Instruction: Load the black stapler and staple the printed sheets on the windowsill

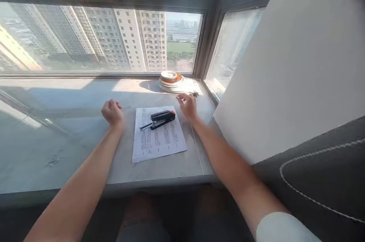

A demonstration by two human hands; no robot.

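Observation:
A printed sheet of paper (159,139) lies on the grey stone windowsill (62,135). On its upper part rests a black stapler (160,119) with an orange tip, swung open. My left hand (113,113) is curled into a loose fist on the sill, left of the paper, with nothing visible in it. My right hand (187,106) hovers just right of the paper's top corner, fingers pinched on a small thin object I cannot make out.
A round stack of tape rolls or tins (172,81) sits by the window corner, with a small dark item (195,94) beside it. A white wall (299,67) rises at right above a dark cushion (319,181). Window glass bounds the sill behind.

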